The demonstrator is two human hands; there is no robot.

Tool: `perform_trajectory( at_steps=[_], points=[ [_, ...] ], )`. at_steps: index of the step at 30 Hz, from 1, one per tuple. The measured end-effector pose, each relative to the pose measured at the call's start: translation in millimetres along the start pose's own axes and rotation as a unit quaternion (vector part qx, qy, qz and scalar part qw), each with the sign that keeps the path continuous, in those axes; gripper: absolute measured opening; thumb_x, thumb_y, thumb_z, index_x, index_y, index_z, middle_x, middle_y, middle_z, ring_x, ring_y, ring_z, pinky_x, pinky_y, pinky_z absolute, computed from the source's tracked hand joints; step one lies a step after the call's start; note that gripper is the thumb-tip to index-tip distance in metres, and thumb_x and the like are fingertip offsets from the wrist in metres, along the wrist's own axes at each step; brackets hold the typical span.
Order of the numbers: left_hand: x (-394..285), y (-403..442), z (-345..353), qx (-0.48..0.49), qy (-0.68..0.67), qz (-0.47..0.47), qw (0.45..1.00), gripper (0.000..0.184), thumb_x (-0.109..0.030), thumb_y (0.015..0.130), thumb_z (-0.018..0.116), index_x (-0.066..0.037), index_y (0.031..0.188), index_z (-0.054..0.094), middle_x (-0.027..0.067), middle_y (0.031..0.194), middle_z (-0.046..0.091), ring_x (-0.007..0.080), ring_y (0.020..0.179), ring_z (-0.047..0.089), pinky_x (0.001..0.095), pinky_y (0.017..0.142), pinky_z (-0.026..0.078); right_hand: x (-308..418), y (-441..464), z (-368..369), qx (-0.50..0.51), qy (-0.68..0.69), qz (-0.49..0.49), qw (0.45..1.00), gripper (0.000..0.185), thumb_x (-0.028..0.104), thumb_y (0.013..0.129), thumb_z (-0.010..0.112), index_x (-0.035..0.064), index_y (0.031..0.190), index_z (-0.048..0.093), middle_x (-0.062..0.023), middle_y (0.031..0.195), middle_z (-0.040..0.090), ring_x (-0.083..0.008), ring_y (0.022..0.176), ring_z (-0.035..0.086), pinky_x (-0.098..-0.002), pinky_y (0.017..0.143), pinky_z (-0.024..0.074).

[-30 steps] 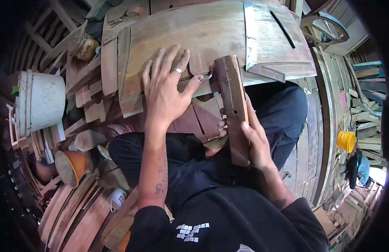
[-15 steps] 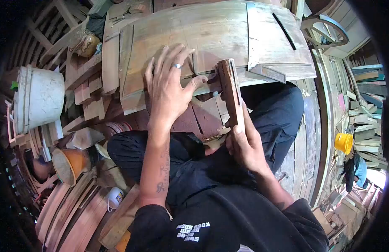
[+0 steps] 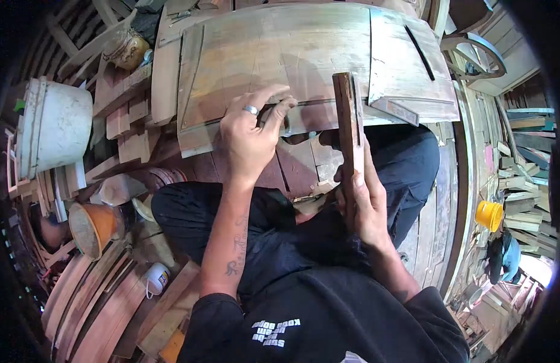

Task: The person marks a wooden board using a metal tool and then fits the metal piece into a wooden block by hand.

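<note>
Your right hand (image 3: 369, 213) is closed around the lower part of the wooden block (image 3: 351, 133). Block's upper end projects past your fingers to the near edge of the counter (image 3: 280, 51); can't tell if touching. Your left hand (image 3: 250, 136) is at that edge, apart from the block, thumb and fingers narrow; can't tell if anything's pinched.

Has a white bucket (image 3: 62, 128) at left, near a brown jar (image 3: 128, 53); shows lower down an orange container (image 3: 106, 225) and, beside curved boards (image 3: 80, 302), a small white pail (image 3: 156, 280); includes, at right, a yellow bucket (image 3: 488, 215) near heaped wood pieces (image 3: 525, 209), with a blue-edged curved frame (image 3: 489, 47) above.
</note>
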State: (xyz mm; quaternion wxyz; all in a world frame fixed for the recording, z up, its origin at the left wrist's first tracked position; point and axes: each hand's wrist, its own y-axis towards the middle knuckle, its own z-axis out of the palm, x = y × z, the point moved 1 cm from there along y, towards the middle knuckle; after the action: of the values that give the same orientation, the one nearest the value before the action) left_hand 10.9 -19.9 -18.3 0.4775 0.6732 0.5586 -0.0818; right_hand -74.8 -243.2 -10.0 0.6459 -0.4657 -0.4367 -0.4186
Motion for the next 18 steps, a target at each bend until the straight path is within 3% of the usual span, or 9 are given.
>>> perform_trajectory(
  at_steps=[2, 8, 14, 18],
  points=[
    [-8, -1, -3, -0.025, -0.093, -0.075, 0.992, 0.018, -0.008, 0.096, 0.077, 0.001, 0.112, 0.075, 0.0089, 0.099, 0.079, 0.0159, 0.088, 0.075, 0.0300, 0.082, 0.058, -1, -2, 1, 0.013, 0.022, 0.004, 1.000, 0.069, 0.034, 0.114, 0.046, 0.0105, 0.170, 0.014, -0.0034, 0.103, 0.055, -0.0067, 0.068, 0.047, -0.0223, 0.059, 0.0421],
    [-3, 5, -1, -0.042, -0.256, -0.114, 0.959, 0.019, -0.010, 0.101, 0.072, 0.005, 0.113, 0.074, 0.0107, 0.101, 0.076, 0.0183, 0.086, 0.075, 0.0290, 0.078, 0.059, 3, -2, 1, 0.032, 0.153, 0.074, 0.985, 0.072, 0.040, 0.112, 0.045, 0.0110, 0.170, 0.014, -0.0058, 0.100, 0.054, -0.0084, 0.067, 0.047, -0.0240, 0.057, 0.0415],
    [-6, 21, 13, -0.002, -0.211, -0.088, 0.973, 0.014, -0.009, 0.094, 0.077, 0.002, 0.103, 0.077, 0.0088, 0.091, 0.078, 0.0171, 0.085, 0.078, 0.0287, 0.072, 0.061, 12, 11, 4, 0.032, 0.127, 0.072, 0.989, 0.066, 0.033, 0.114, 0.042, 0.0125, 0.170, 0.014, -0.0046, 0.099, 0.053, -0.0080, 0.067, 0.046, -0.0233, 0.057, 0.0406],
    [-8, 24, 14, 0.018, -0.172, -0.049, 0.984, 0.017, -0.017, 0.096, 0.078, -0.001, 0.098, 0.079, 0.0072, 0.092, 0.075, 0.0153, 0.087, 0.071, 0.0303, 0.079, 0.056, 10, 18, 5, 0.039, 0.088, 0.052, 0.994, 0.063, 0.029, 0.115, 0.042, 0.0132, 0.170, 0.016, -0.0023, 0.099, 0.053, -0.0066, 0.066, 0.045, -0.0225, 0.057, 0.0402]
  ],
)
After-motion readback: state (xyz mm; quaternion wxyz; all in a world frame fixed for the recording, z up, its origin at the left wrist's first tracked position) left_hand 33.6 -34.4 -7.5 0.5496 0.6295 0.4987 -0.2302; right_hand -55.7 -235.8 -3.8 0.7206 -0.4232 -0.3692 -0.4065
